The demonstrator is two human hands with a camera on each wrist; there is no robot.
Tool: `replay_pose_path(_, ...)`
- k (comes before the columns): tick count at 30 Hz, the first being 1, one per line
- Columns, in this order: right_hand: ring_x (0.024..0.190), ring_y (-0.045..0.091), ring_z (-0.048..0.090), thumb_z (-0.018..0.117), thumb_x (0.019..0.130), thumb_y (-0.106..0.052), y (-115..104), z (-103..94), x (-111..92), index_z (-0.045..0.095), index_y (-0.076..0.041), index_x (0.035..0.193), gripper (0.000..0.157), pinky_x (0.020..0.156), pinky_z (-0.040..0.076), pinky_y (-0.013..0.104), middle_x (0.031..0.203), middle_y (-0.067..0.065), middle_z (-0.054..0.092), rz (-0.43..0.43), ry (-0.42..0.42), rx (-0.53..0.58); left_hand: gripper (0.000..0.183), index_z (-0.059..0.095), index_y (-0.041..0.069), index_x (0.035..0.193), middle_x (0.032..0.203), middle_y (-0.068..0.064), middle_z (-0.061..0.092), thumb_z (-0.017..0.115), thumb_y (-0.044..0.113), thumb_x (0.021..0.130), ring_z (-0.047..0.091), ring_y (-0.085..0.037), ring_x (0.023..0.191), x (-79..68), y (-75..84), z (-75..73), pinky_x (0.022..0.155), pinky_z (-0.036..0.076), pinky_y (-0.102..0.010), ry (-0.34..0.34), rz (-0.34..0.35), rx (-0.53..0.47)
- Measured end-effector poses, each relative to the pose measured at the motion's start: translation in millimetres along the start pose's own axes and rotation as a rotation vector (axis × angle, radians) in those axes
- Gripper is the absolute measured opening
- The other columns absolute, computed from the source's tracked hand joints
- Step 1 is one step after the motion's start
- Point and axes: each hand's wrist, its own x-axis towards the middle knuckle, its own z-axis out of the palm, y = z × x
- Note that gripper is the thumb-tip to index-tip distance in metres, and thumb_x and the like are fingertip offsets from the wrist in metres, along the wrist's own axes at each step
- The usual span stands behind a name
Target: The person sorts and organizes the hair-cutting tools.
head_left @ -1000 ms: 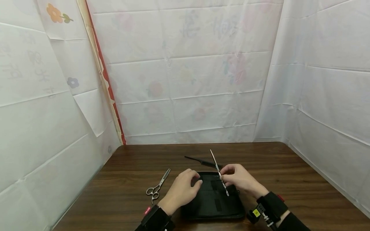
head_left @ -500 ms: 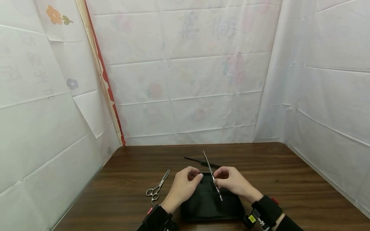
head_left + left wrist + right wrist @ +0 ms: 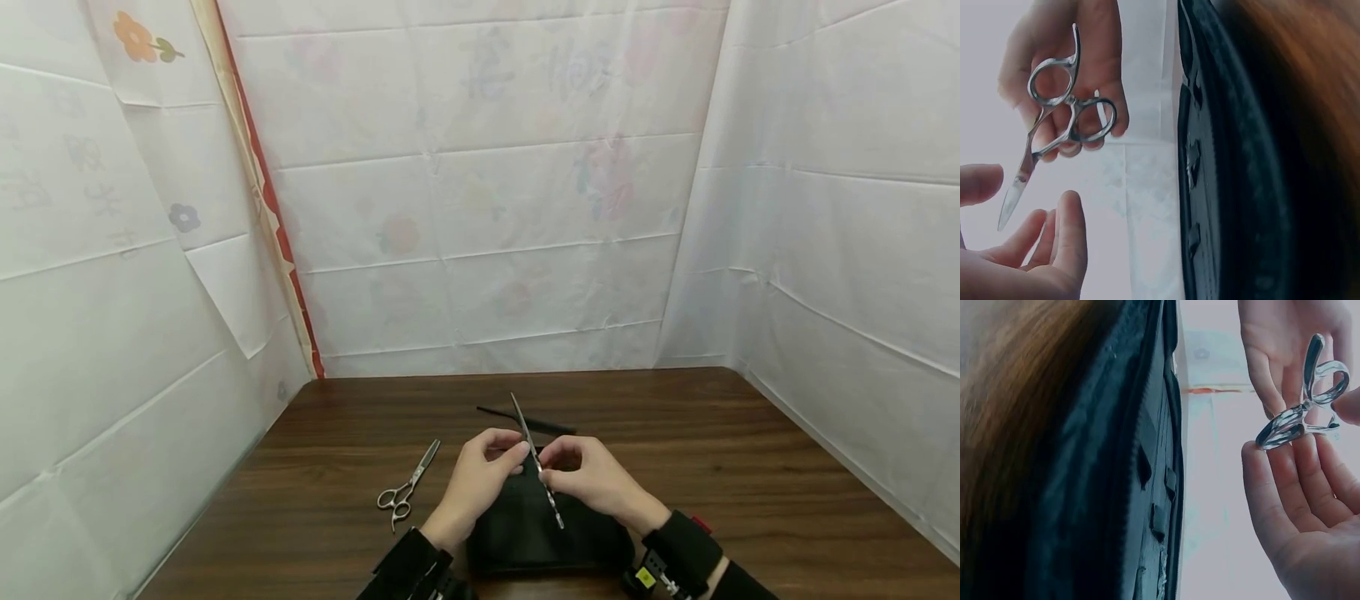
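My right hand [image 3: 588, 479] pinches a pair of silver hair scissors [image 3: 537, 461] above a black zip case [image 3: 555, 546]. In the left wrist view the finger rings of these scissors [image 3: 1071, 103] lie against the right hand's fingers, and the blades point down to the left. My left hand [image 3: 472, 479] is beside the blades, its thumb and fingers standing on either side of them, with a gap in the left wrist view. Small straps or loops [image 3: 1157, 522] show along the case's inside in the right wrist view.
A second pair of silver scissors [image 3: 408, 490] lies on the wooden table [image 3: 322, 492] to the left. Behind the case lies a slim black tool with a thin tail [image 3: 551, 428]. White printed sheets [image 3: 480, 208] hang around the table's back and sides.
My right hand has carried the scissors left across the case, close to the left hand. The left hand has shifted only slightly. Scissors and black tool on the table stay put.
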Motion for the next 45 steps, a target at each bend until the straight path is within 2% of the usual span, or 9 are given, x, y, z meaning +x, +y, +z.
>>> replay_pose_path(8,0.089,0.021,0.065,0.071,0.095,-0.016,-5.2,4.2,0.7,0.070,-0.001,0.110,0.021,0.077,0.052,0.030,0.100,0.007,0.069,-0.033,-0.003,0.012,0.042,0.060,-0.008,0.127,0.113,-0.012,0.063,0.068,0.023,0.099,0.066,-0.021,0.101,0.6,-0.7,1.7,0.094,0.055,-0.038,-0.012,-0.068,-0.250)
replay_pose_path(12,0.089,0.020,0.065,0.071,0.095,-0.016,-6.0,5.5,1.0,0.071,-0.001,0.109,0.020,0.078,0.052,0.030,0.099,0.007,0.069,-0.042,-0.021,0.018,0.036,0.062,-0.005,0.123,0.115,-0.010,0.063,0.069,0.020,0.099,0.064,-0.018,0.101,-1.4,0.9,2.2,0.096,0.053,-0.040,-0.011,-0.076,-0.300)
replay_pose_path(18,0.088,0.020,0.065,0.071,0.095,-0.017,-4.8,7.2,1.9,0.072,-0.002,0.107,0.019,0.077,0.052,0.030,0.098,0.005,0.070,-0.025,-0.017,0.025,0.031,0.064,-0.002,0.121,0.114,-0.009,0.064,0.070,0.016,0.097,0.062,-0.017,0.101,-2.5,-0.7,4.6,0.093,0.054,-0.035,-0.002,-0.067,-0.294)
replay_pose_path(26,0.085,0.020,0.066,0.072,0.094,-0.016,-1.7,9.4,4.1,0.073,-0.004,0.106,0.017,0.075,0.053,0.029,0.095,0.006,0.071,-0.026,0.004,0.028,0.033,0.061,-0.005,0.125,0.107,-0.009,0.064,0.069,0.010,0.097,0.063,-0.016,0.094,-3.3,-4.4,9.3,0.088,0.055,-0.031,0.035,-0.045,-0.263)
replay_pose_path(34,0.088,0.021,0.066,0.073,0.095,-0.017,-1.1,12.6,4.9,0.073,-0.004,0.109,0.020,0.077,0.054,0.029,0.098,0.007,0.071,-0.024,0.017,0.041,0.033,0.060,-0.005,0.127,0.107,-0.010,0.064,0.069,0.009,0.098,0.063,-0.016,0.092,-4.2,-7.1,12.3,0.086,0.054,-0.030,0.099,-0.028,-0.210)
replay_pose_path(40,0.086,0.019,0.067,0.074,0.094,-0.018,-3.8,12.9,6.1,0.073,-0.004,0.107,0.020,0.076,0.054,0.028,0.096,0.006,0.071,-0.021,0.046,0.030,0.033,0.060,-0.003,0.128,0.108,-0.012,0.063,0.068,0.009,0.098,0.064,-0.018,0.093,-4.9,-6.4,15.4,0.090,0.054,-0.036,0.145,-0.012,-0.227)
replay_pose_path(45,0.084,0.019,0.065,0.075,0.093,-0.018,-7.7,12.5,5.7,0.073,-0.004,0.103,0.018,0.074,0.053,0.027,0.093,0.006,0.070,-0.018,0.048,0.026,0.033,0.059,-0.005,0.128,0.109,-0.013,0.062,0.067,0.007,0.098,0.065,-0.017,0.093,-5.0,-5.1,15.0,0.087,0.056,-0.034,0.151,-0.014,-0.262)
